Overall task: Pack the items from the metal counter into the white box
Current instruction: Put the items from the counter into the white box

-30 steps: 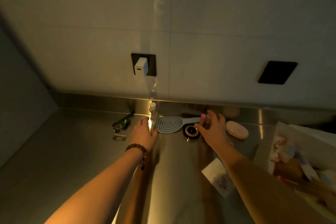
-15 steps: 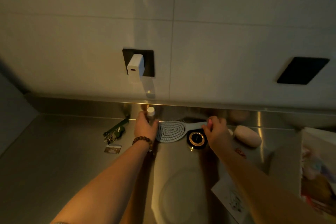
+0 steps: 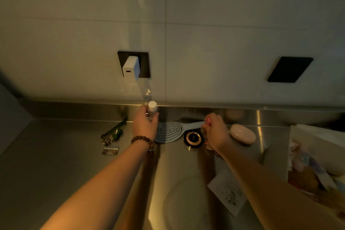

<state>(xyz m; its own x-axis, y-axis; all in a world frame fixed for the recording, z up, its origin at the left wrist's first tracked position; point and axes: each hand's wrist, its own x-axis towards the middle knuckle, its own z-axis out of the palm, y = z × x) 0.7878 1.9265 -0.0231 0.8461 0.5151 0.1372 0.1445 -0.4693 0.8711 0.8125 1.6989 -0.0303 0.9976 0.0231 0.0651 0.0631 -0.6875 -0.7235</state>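
My left hand (image 3: pixel 144 125) is wrapped around a small clear bottle with a white cap (image 3: pixel 152 107), standing at the back of the metal counter (image 3: pixel 56 164). My right hand (image 3: pixel 214 132) is closed on the handle of a pale blue hairbrush (image 3: pixel 169 132) that lies flat beside the bottle. A round black and gold compact (image 3: pixel 193 138) sits just in front of the brush handle. A pink oval case (image 3: pixel 242 134) lies to the right of my right hand. The white box (image 3: pixel 317 147) is at the right edge, with several colourful items inside.
A green key bunch (image 3: pixel 112 133) and a small tag (image 3: pixel 110 151) lie left of my left hand. A white card with a drawing (image 3: pixel 228 193) lies under my right forearm. A white charger (image 3: pixel 131 69) is plugged into the tiled wall.
My left hand closed around the bottle and my right hand closed on the brush handle. The view shifted left, so less of the white box shows.
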